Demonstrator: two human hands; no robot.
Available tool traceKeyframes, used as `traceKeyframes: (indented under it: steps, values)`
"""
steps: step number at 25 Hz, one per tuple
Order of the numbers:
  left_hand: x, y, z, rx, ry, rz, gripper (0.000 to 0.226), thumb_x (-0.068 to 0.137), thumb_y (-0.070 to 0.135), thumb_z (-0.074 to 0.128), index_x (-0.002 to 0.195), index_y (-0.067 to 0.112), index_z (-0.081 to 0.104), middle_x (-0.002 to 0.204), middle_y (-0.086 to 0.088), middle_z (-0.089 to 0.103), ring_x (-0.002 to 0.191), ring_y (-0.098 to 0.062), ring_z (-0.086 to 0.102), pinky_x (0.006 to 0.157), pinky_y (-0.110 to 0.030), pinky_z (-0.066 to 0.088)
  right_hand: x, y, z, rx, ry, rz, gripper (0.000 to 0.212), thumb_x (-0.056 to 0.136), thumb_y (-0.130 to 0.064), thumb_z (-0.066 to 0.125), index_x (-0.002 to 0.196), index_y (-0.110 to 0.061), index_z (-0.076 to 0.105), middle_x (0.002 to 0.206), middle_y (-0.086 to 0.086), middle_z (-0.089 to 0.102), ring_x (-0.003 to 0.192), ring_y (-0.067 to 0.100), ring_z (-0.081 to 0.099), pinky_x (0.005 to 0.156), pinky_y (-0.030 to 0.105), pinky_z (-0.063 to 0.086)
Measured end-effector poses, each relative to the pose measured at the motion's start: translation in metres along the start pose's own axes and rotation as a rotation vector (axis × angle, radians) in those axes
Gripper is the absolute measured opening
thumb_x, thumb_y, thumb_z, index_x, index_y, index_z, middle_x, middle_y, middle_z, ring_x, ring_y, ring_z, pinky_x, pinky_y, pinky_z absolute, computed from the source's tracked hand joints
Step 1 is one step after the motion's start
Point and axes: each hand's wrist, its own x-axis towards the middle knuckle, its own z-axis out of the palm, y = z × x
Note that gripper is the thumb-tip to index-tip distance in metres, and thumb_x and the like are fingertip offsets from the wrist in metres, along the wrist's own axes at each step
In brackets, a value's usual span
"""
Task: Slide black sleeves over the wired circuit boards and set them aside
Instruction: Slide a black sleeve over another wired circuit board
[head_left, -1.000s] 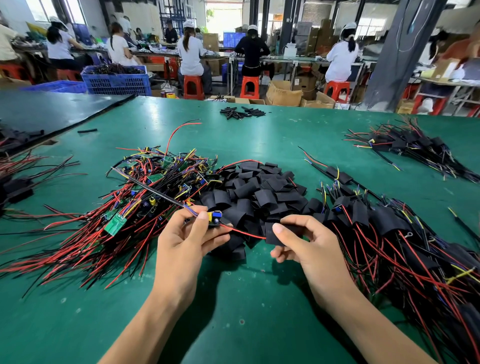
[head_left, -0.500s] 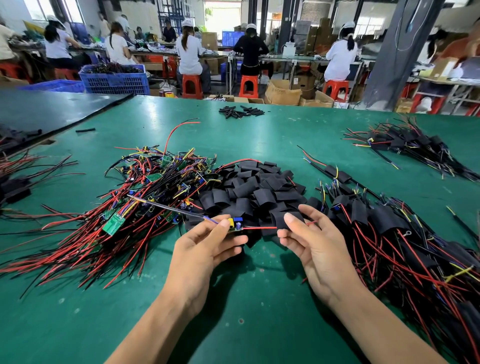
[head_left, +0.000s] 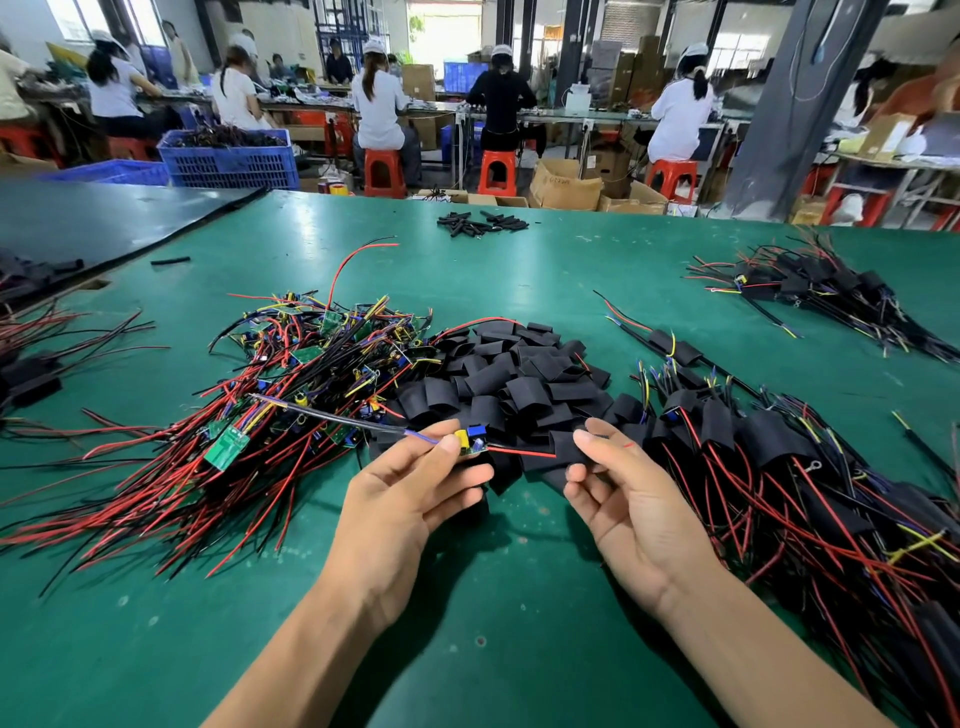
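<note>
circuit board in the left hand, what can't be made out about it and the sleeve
Head view: circuit board underside, covered by the left hand.
Head view: rest of the red wire, hidden inside the black sleeve that the right hand pinches.
Head view: board markings, too small.

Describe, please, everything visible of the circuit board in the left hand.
The circuit board is small and green, with a yellow part and a blue part on top. The left hand pinches it, held roughly level. Purple and dark leads leave its left end; a red wire runs right into the black sleeve pinched by the right hand.
</note>
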Motion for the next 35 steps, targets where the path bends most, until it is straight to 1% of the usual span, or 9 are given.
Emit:
traceKeyframes:
  steps: [5, 8, 13, 16, 19, 26, 30, 33, 35]
  values:
    - [-0.005, -0.003, 0.005, 0.02, -0.115, -0.149, 0.036, 0.074, 0.017, 0.075, 0.109, 0.008, 0.073, 0.105, -0.014, 0.075, 0.095, -0.033, 0.074, 0.073, -0.029, 0.059, -0.005, 0.009, 0.005, 0.005, -0.066, 0.058, 0.027, 0.069, -0.009, 0.072, 0.096, -0.015, 0.069, 0.066, -0.002, 0.055, 0.054, 0.008, 0.056, 0.052, 0.02, 0.053]
    - [-0.007, -0.004, 0.008, 0.063, -0.149, -0.176, 0.028, 0.077, 0.014, 0.073, 0.105, 0.009, 0.073, 0.105, -0.017, 0.075, 0.09, -0.032, 0.075, 0.072, -0.029, 0.06, -0.007, 0.011, 0.006, -0.03, -0.115, 0.004, 0.023, 0.071, -0.009, 0.072, 0.093, -0.013, 0.069, 0.067, -0.002, 0.06, 0.056, 0.01, 0.057, 0.055, 0.021, 0.054]
    - [-0.008, 0.0, 0.009, 0.06, -0.114, -0.169, 0.032, 0.076, 0.019, 0.074, 0.104, 0.005, 0.068, 0.103, -0.019, 0.074, 0.075, -0.025, 0.074, 0.065, -0.027, 0.058, -0.007, 0.012, 0.005, -0.073, -0.201, -0.06, 0.037, 0.069, -0.017, 0.078, 0.103, -0.005, 0.068, 0.075, 0.008, 0.069, 0.065, 0.017, 0.066, 0.065, 0.027, 0.058]
    - [-0.009, 0.001, 0.01, 0.05, -0.123, -0.165, 0.031, 0.073, 0.023, 0.076, 0.099, 0.007, 0.069, 0.104, -0.018, 0.075, 0.073, -0.023, 0.074, 0.064, -0.026, 0.057, -0.006, 0.011, 0.004, -0.148, -0.238, -0.113, 0.04, 0.068, -0.018, 0.089, 0.103, -0.009, 0.073, 0.086, 0.015, 0.073, 0.075, 0.021, 0.071, 0.074, 0.028, 0.058]
    - [-0.009, 0.004, 0.01, 0.013, -0.131, -0.181, 0.029, 0.068, 0.027, 0.079, 0.093, 0.012, 0.073, 0.106, -0.015, 0.075, 0.071, -0.019, 0.073, 0.062, -0.024, 0.057, -0.006, 0.011, 0.002, -0.261, -0.202, -0.193, 0.035, 0.065, -0.026, 0.088, 0.097, -0.015, 0.077, 0.092, 0.019, 0.075, 0.08, 0.025, 0.072, 0.076, 0.031, 0.058]
    - [-0.009, 0.006, 0.008, 0.042, -0.164, -0.171, 0.015, 0.074, 0.028, 0.076, 0.086, 0.019, 0.078, 0.11, -0.012, 0.075, 0.064, -0.013, 0.067, 0.059, -0.02, 0.053, -0.009, 0.01, 0.001, -0.435, -0.173, -0.317, 0.027, 0.073, -0.025, 0.082, 0.094, -0.008, 0.075, 0.089, 0.017, 0.076, 0.078, 0.027, 0.074, 0.072, 0.027, 0.058]
    - [-0.01, 0.007, 0.008, 0.048, -0.177, -0.173, 0.015, 0.074, 0.029, 0.076, 0.086, 0.019, 0.078, 0.101, -0.008, 0.075, 0.059, -0.012, 0.061, 0.055, -0.02, 0.049, -0.009, 0.016, 0.003, -0.352, -0.152, -0.275, 0.028, 0.07, -0.015, 0.088, 0.095, -0.01, 0.076, 0.09, 0.016, 0.076, 0.08, 0.025, 0.074, 0.073, 0.026, 0.058]
    - [-0.01, 0.007, 0.008, 0.033, -0.181, -0.19, 0.017, 0.073, 0.028, 0.077, 0.087, 0.018, 0.078, 0.094, -0.006, 0.073, 0.056, -0.011, 0.056, 0.053, -0.02, 0.047, -0.011, 0.02, 0.005, -0.268, -0.15, -0.25, 0.034, 0.064, -0.024, 0.088, 0.094, -0.012, 0.077, 0.09, 0.016, 0.075, 0.08, 0.024, 0.073, 0.074, 0.027, 0.057]
    - [-0.01, 0.008, 0.008, 0.035, -0.19, -0.194, 0.017, 0.072, 0.028, 0.077, 0.086, 0.019, 0.078, 0.094, -0.005, 0.073, 0.056, -0.01, 0.055, 0.054, -0.02, 0.046, -0.01, 0.021, 0.005, -0.282, -0.132, -0.277, 0.034, 0.066, -0.021, 0.091, 0.096, -0.011, 0.077, 0.092, 0.016, 0.076, 0.081, 0.025, 0.073, 0.075, 0.027, 0.057]
